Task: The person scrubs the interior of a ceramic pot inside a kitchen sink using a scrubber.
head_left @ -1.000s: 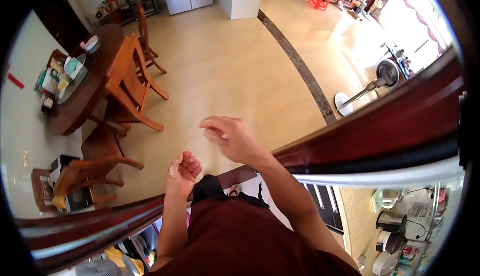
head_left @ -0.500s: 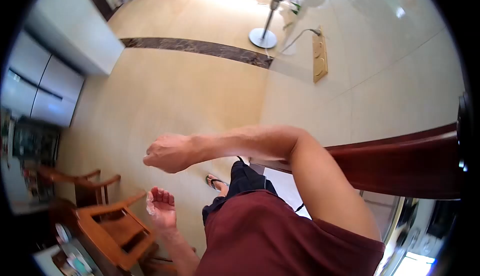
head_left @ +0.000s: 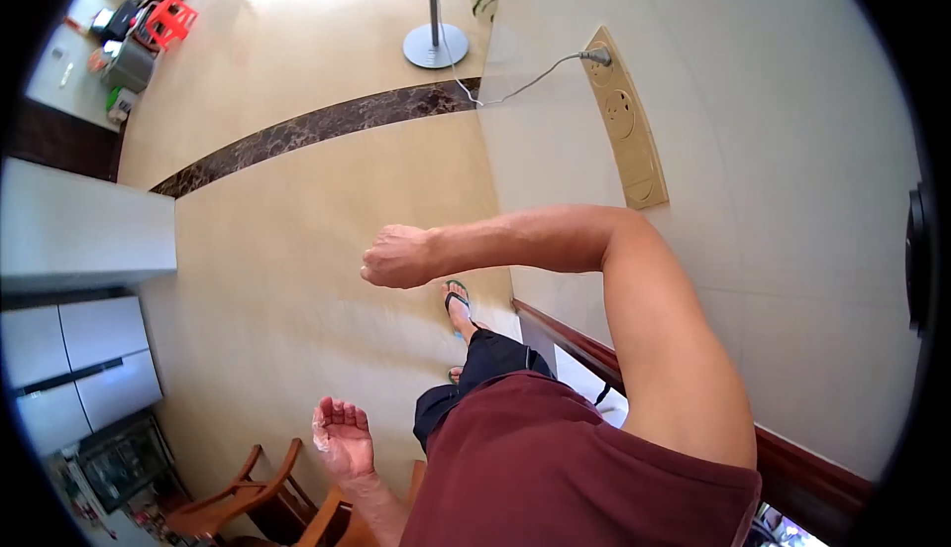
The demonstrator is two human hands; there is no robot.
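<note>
Palm up, my left hand (head_left: 344,436) is held out at the lower left, its fingers side by side and slightly bent. White residue marks its thumb side, and the palm holds nothing. My right hand (head_left: 398,256) is curled into a loose fist above the tiled floor (head_left: 297,309), back of the hand toward the camera. No object shows in it; the inner side of its fingers is hidden. The hands are apart and touch nothing visible.
A white wall (head_left: 763,151) with a gold socket strip (head_left: 632,131) stands on the right. A cord runs to a fan base (head_left: 436,46). Wooden chairs (head_left: 243,507) are at the lower left, a fridge (head_left: 79,359) at the left, a red stool (head_left: 170,22) at the upper left.
The view has turned right, toward the wall and socket; the table has left it. Chairs and fridge now lie lower left. My right hand has turned its back up and its fingers have curled in.
</note>
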